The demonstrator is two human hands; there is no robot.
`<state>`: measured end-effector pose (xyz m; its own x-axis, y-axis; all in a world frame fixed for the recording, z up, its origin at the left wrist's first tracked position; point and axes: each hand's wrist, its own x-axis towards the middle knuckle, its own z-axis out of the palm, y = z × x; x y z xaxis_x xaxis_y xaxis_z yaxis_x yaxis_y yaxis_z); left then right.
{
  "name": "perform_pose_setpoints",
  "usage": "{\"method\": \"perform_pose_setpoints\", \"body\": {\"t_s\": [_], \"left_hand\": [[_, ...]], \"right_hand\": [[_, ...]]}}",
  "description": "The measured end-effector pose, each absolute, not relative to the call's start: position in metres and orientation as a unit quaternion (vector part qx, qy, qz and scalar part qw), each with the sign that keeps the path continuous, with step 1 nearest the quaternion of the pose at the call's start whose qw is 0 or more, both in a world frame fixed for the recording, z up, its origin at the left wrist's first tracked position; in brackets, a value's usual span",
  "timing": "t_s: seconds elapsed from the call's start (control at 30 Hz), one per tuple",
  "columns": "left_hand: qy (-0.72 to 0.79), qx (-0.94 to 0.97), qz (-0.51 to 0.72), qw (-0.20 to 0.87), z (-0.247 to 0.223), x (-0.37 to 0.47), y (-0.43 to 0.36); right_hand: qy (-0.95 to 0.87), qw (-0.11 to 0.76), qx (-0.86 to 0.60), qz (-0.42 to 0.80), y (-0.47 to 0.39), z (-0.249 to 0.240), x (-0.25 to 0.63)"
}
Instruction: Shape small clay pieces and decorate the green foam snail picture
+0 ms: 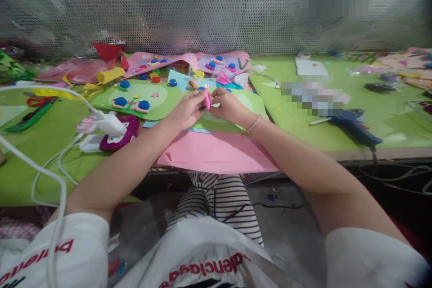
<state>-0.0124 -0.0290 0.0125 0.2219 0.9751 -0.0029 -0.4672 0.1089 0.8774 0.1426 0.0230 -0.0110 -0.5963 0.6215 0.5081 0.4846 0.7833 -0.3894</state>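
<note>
Above the green sheet, my left hand (191, 107) is closed with its fingertips on a small, long bright pink piece (207, 100), which looks like soft foam or clay. My right hand (232, 106) meets it from the other side, fingers pinched together at the piece's edge. The tips of the right fingers are partly hidden. Beneath and beside the hands lies a green sheet (158, 94) carrying blue, peach and pink shaped figures (143, 106). A small blue round piece (173, 82) and a yellow piece (198, 74) sit just beyond the hands.
Pink sheets (216, 153) lie at the near table edge. Left are a purple power adapter (121, 132) with white cables, a green cutter (32, 114) and red scissors (33, 100). A blue glue gun (356, 127) rests right. A perforated metal panel (202, 13) stands behind.
</note>
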Motion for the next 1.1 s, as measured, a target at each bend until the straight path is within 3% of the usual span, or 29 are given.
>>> {"method": "perform_pose_setpoints", "body": {"t_s": [0.33, 0.83, 1.1], "left_hand": [[0.332, 0.384, 0.55, 0.663, 0.021, -0.017, -0.028], [0.305, 0.33, 0.547, 0.706, 0.029, -0.019, -0.032], [0.327, 0.318, 0.551, 0.698, 0.028, -0.02, -0.029]], "right_hand": [[-0.844, 0.402, -0.319, 0.157, 0.016, 0.001, 0.142], [-0.924, 0.274, -0.259, -0.062, 0.007, 0.012, 0.149], [-0.918, 0.291, -0.268, -0.022, 0.007, 0.01, 0.148]]}}
